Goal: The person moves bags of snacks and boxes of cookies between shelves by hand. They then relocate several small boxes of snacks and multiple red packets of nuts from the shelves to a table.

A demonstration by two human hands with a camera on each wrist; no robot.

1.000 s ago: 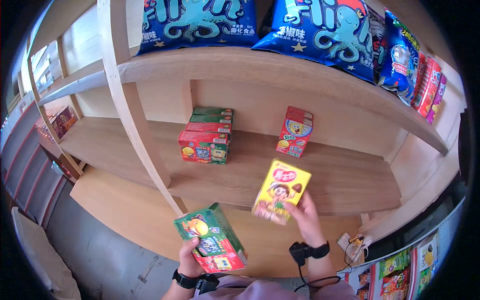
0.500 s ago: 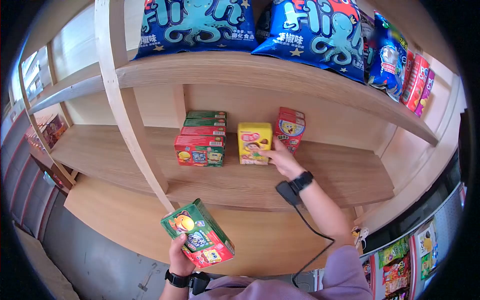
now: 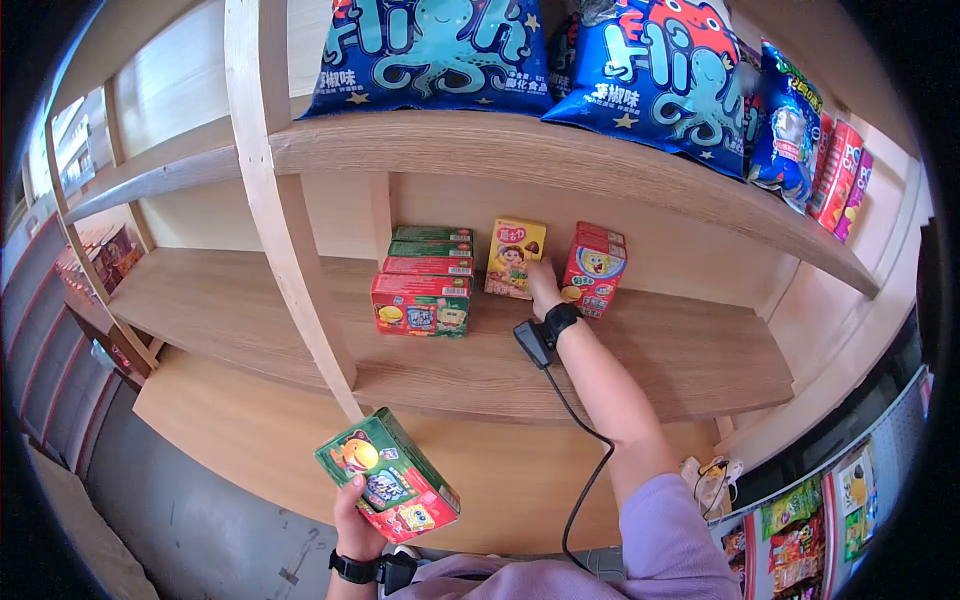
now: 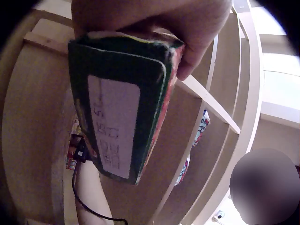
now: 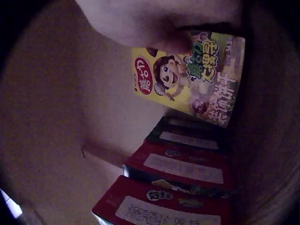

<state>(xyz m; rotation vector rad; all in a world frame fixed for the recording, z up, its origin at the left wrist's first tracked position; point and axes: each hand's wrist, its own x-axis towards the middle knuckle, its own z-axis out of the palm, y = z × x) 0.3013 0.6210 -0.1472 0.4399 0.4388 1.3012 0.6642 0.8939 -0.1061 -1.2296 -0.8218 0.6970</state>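
Observation:
My right hand [image 3: 543, 287] grips a yellow snack box [image 3: 512, 262] by its right side, upright towards the back of the middle shelf. To its left is a row of red and green snack boxes [image 3: 422, 303], seen close beside it in the right wrist view [image 5: 176, 165]. Red cartoon boxes [image 3: 596, 268] stand just right of the hand. Low in front of the shelf, my left hand [image 3: 357, 525] holds a green and red snack box [image 3: 390, 480], tilted, with the thumb on its front. Its green end with a white printed label [image 4: 115, 124] faces the left wrist camera.
Big blue chip bags [image 3: 430, 55] and red tubes [image 3: 838, 170] fill the upper shelf [image 3: 560, 150]. A wooden post [image 3: 285, 210] rises left of the boxes. A lower wooden board [image 3: 240, 400] juts out below. Bagged snacks [image 3: 797, 535] hang at the lower right.
My right hand has carried the yellow box forward and up onto the middle shelf, then deeper between the two groups of boxes. The left hand keeps its box at nearly the same place.

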